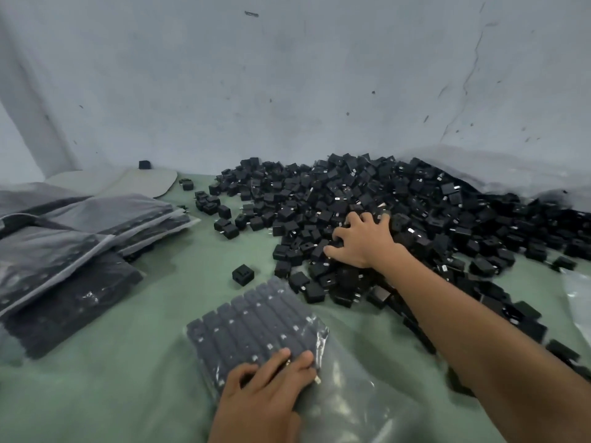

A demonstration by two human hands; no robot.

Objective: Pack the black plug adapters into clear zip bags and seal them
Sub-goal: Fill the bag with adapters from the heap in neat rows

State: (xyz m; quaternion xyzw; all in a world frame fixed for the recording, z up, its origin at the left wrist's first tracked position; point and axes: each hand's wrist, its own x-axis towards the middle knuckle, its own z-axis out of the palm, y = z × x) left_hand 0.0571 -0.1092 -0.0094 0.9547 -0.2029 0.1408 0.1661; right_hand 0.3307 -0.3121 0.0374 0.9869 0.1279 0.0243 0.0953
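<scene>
A large heap of loose black plug adapters [399, 212] covers the right half of the green surface. My right hand [361, 241] reaches into the heap, fingers spread and curled down over several adapters; whether it grips one is hidden. In front of me lies a clear zip bag [256, 321] holding neat rows of adapters, its open end toward me. My left hand [271, 378] rests on the near rows, fingers pressing down on the bag.
Filled, sealed bags [80, 251] are stacked at the left. A single adapter [243, 274] lies apart, between the bag and the heap. A pale flat pad [144, 182] sits by the grey wall. More clear plastic [579, 298] lies at the right edge.
</scene>
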